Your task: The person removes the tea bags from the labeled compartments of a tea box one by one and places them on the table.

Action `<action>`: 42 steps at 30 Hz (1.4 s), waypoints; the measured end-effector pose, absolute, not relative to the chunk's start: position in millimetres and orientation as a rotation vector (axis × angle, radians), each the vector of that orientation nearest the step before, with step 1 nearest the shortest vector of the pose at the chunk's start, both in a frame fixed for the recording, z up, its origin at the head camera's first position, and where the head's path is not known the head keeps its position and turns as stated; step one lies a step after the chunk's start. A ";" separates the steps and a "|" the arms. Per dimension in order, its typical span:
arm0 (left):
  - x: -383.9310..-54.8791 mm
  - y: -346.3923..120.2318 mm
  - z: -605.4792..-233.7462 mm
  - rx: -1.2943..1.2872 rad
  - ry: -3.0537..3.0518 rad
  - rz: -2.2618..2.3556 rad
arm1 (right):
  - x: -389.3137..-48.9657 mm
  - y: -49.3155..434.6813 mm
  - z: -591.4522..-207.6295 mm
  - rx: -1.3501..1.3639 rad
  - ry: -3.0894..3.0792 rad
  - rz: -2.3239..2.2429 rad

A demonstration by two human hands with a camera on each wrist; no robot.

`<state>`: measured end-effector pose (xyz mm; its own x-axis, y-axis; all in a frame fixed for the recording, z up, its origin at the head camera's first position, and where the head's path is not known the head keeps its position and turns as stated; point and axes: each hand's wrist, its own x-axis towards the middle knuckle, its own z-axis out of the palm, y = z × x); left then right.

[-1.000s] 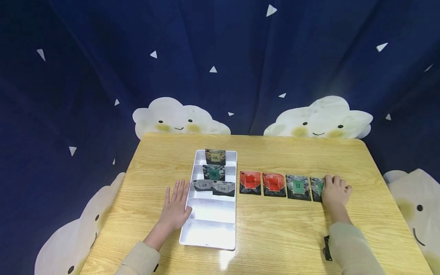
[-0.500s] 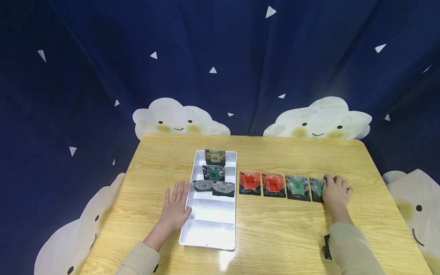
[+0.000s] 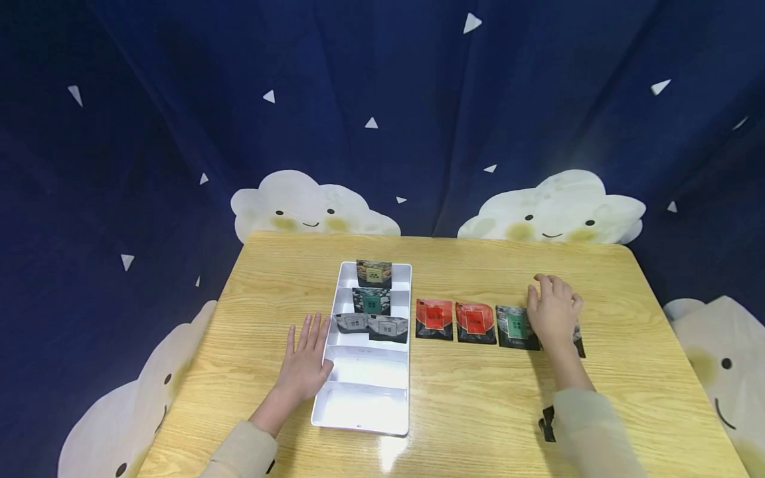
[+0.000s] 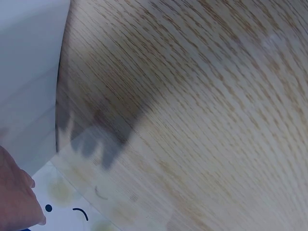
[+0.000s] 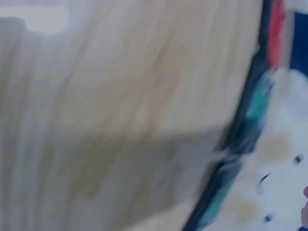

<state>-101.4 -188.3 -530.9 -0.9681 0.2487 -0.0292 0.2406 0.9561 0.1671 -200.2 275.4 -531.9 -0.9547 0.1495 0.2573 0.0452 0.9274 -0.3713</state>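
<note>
My left hand (image 3: 305,368) rests with straight, spread fingers along the left wall of a white divided tray (image 3: 361,430); its thumb overlaps the rim. Only part of that hand (image 4: 18,192) shows in the left wrist view. My right hand (image 3: 554,315) is over the rightmost packet in the row, fingers loosely bent and nothing visible in them. That packet (image 3: 578,342) is mostly hidden beneath it. To its left lies a black packet with a green label (image 3: 517,328). Both green-labelled packets lie on the table in the blurred right wrist view, the nearer packet (image 5: 215,204) lower down.
Two red-and-black packets, one red packet (image 3: 434,319) and another red packet (image 3: 475,323), lie between tray and green packets. In the tray stand a yellow-labelled packet (image 3: 374,273), a green-labelled packet (image 3: 372,302) and two grey ones (image 3: 388,326). A dark curtain (image 3: 418,99) hangs behind the table.
My right hand has come off the right end of the packet row and moved left and slightly away from me, now covering most of the last packet. The left hand stays put.
</note>
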 end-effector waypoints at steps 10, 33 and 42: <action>-101.4 -187.7 -532.7 0.384 3.073 0.240 | -198.4 195.8 -509.4 0.232 -2.574 0.569; -100.7 -183.2 -526.7 0.294 3.027 0.243 | -164.3 59.6 -514.8 0.769 -2.719 0.419; -100.0 -183.2 -528.1 0.272 3.027 0.254 | -162.8 45.1 -523.7 0.837 -2.738 0.273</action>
<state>-100.0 -183.2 -528.1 -0.9800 0.1841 -0.0760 0.1688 0.9703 0.1730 -162.8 45.1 -523.7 -0.7986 -0.5194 0.3041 -0.5693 0.8159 -0.1014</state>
